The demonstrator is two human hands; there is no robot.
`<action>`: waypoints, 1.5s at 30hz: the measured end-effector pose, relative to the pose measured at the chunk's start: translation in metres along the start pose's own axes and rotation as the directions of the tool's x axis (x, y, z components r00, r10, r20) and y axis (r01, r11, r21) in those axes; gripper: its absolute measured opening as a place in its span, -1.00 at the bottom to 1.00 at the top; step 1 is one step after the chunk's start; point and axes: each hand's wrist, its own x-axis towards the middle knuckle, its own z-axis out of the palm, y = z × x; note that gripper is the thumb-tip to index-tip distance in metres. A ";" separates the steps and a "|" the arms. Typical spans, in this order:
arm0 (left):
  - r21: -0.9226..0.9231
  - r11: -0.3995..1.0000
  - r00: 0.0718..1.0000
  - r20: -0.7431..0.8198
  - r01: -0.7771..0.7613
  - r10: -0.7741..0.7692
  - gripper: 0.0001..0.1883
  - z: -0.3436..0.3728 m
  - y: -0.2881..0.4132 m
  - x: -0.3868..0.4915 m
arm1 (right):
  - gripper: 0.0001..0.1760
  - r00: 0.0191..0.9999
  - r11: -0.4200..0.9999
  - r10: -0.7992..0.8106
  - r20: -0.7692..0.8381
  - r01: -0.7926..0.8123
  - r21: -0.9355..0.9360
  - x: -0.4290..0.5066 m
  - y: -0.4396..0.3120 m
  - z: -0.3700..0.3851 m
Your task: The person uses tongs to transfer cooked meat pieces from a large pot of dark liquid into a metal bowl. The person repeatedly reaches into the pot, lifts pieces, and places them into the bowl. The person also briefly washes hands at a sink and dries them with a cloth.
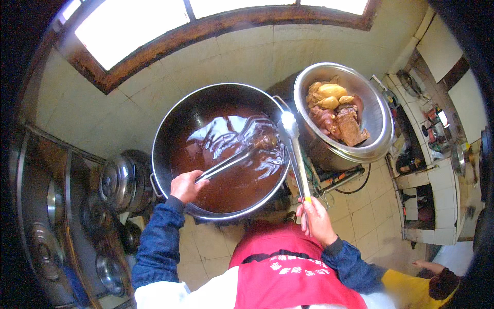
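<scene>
A wide, deep metal pot [181,116] of reddish-brown liquid [216,185] stands in front of me. My left hand [186,187] is closed around metal tongs [227,164], held over the pot's near left side. Their far end meets a brownish lump [266,142] half sunk in the liquid; whether they pinch it I cannot tell. At the pot's right rim, my right hand [315,220] grips a long-handled metal utensil [295,154] with a yellow patch near the grip. Its bright head points away from me, and glare hides the exact shape.
Right of the pot, a steel basin [376,112] holds cooked meat pieces [335,112]. Stacked metal pots [117,183] stand on the left beside shelving [67,185]. A tiled counter [444,193] runs along the right. Another person's yellow garment [405,287] shows at lower right.
</scene>
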 end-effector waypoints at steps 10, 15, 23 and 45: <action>-0.080 0.997 0.996 -0.090 0.011 -0.018 -0.62 -0.012 -0.028 -0.024 | -0.51 0.987 0.989 0.144 0.073 -0.145 0.003 0.008 -0.005 0.010; 0.054 0.999 0.986 -0.169 0.008 0.001 -0.63 -0.023 -0.025 -0.041 | -0.45 0.892 0.920 0.381 0.242 -0.391 -0.008 0.041 -0.041 0.008; 0.240 0.962 0.914 -0.346 -0.133 0.213 -0.65 -0.031 -0.017 -0.071 | -0.49 0.851 0.819 0.511 0.125 -0.437 -0.372 0.098 -0.079 0.017; 0.206 0.975 0.900 -0.406 -0.078 0.158 -0.56 -0.001 -0.039 -0.091 | -0.55 0.967 0.732 0.184 0.179 -0.013 -0.681 0.064 -0.099 0.038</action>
